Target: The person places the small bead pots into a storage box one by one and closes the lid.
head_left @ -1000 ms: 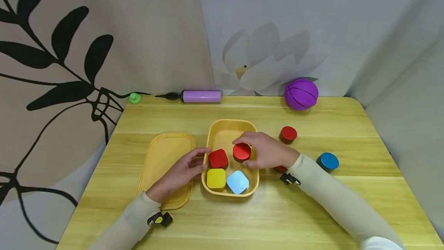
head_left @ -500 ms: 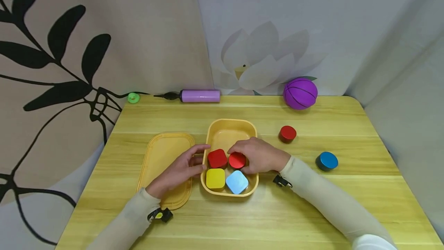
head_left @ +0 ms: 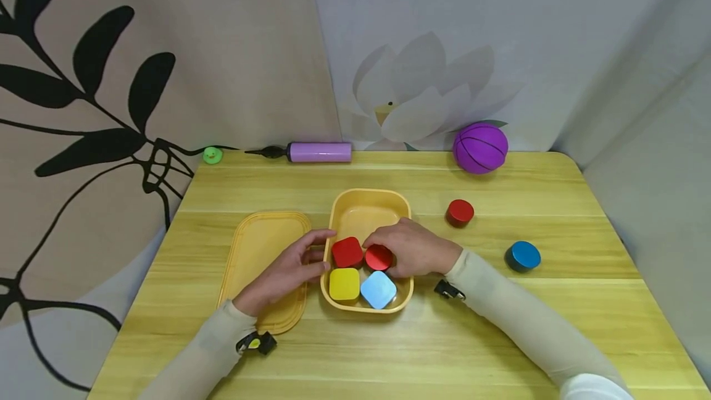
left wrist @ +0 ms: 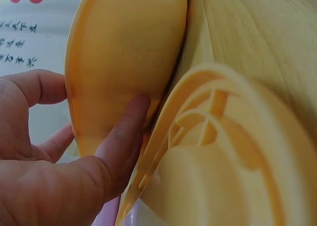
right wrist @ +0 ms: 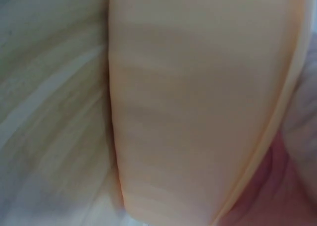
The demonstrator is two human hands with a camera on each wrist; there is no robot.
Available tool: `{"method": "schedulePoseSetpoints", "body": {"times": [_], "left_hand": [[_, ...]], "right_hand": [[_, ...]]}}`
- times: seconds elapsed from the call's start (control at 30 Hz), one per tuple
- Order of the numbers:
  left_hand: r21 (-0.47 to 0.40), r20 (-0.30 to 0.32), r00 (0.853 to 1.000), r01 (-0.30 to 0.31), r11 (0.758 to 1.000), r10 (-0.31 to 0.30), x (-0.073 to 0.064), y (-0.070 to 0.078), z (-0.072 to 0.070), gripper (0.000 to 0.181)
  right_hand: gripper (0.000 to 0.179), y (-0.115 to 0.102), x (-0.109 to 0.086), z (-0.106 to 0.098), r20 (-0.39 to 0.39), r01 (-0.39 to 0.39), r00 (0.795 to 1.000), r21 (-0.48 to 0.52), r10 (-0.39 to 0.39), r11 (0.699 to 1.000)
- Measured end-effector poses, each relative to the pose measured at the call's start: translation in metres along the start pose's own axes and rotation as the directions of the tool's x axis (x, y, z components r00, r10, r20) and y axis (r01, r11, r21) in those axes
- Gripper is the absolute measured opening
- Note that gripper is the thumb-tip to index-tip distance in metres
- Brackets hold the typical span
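In the head view, a yellow-orange plastic box (head_left: 371, 197) stands on the wooden table. My right hand (head_left: 416, 249) reaches over its right wall and holds a round red block (head_left: 379, 257) between thumb and fingers. A square red block (head_left: 347, 252), a yellow block (head_left: 344, 284) and a light blue block (head_left: 379, 289) lie inside near the front. My left hand (head_left: 286, 270) rests its extended fingertips against the box's left wall. The left wrist view shows those fingers (left wrist: 131, 114) on the outer wall (left wrist: 124, 42). The right wrist view is blurred, mostly outer wall (right wrist: 193, 102).
The matching lid (head_left: 263, 252) lies left of the box, partly beneath my left hand. To the right are a red round block (head_left: 460, 213) and a blue round block (head_left: 523, 256). A purple ball (head_left: 481, 147), purple pump (head_left: 319, 152) and green duck (head_left: 212, 155) line the back edge.
My right hand has moved left and lower into the box, bringing the round red block beside the square red one. A red piece formerly visible below the right wrist is hidden. My left hand stays.
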State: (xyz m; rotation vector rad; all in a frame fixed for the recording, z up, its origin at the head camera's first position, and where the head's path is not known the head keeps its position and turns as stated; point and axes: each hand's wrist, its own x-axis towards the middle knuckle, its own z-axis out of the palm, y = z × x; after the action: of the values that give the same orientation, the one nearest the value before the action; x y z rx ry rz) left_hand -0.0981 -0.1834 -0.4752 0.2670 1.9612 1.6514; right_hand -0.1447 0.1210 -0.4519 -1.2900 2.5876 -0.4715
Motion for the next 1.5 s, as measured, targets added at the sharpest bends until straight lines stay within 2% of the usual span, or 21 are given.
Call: {"method": "schedulePoseSetpoints", "body": {"times": [0.2,0.37,0.6,0.77,0.97,1.13,1.37,1.5], "left_hand": [[-0.001,-0.001,1.0,0.0,1.0,0.0,0.001,-0.001,0.001,0.067],[-0.011,0.001,1.0,-0.001,1.0,0.001,0.001,0.0,0.001,0.066],[-0.032,-0.003,1.0,-0.005,0.999,0.005,-0.001,-0.001,0.0,0.065],[-0.025,0.004,1.0,-0.017,1.0,0.017,-0.001,-0.004,0.0,0.066],[-0.024,0.004,1.0,-0.028,0.999,0.028,-0.002,-0.004,0.001,0.066],[-0.022,-0.001,1.0,-0.023,0.999,0.023,-0.003,-0.005,0.0,0.066],[-0.029,0.005,1.0,-0.022,0.999,0.022,-0.002,-0.005,-0.001,0.067],[-0.038,0.012,1.0,-0.022,0.999,0.023,-0.002,-0.004,0.0,0.067]], "right_hand": [[0.057,0.001,-0.005,-0.006,0.029,-0.027,0.999,0.09,0.024,0.996],[0.059,-0.001,-0.014,-0.018,0.001,-0.046,0.999,0.168,0.047,0.985],[0.048,-0.003,-0.031,-0.032,-0.149,-0.032,0.987,0.199,0.062,0.979],[0.042,0.004,-0.049,-0.034,-0.254,-0.047,0.961,0.235,0.108,0.971],[0.039,0.022,-0.073,-0.029,-0.325,-0.068,0.933,0.27,0.157,0.96],[0.04,0.032,-0.093,-0.023,-0.323,-0.124,0.922,0.274,0.212,0.954],[0.049,0.041,-0.116,-0.011,-0.226,-0.28,0.916,0.233,0.332,0.931],[0.055,0.045,-0.124,-0.003,-0.196,-0.338,0.905,0.209,0.378,0.918]]}}
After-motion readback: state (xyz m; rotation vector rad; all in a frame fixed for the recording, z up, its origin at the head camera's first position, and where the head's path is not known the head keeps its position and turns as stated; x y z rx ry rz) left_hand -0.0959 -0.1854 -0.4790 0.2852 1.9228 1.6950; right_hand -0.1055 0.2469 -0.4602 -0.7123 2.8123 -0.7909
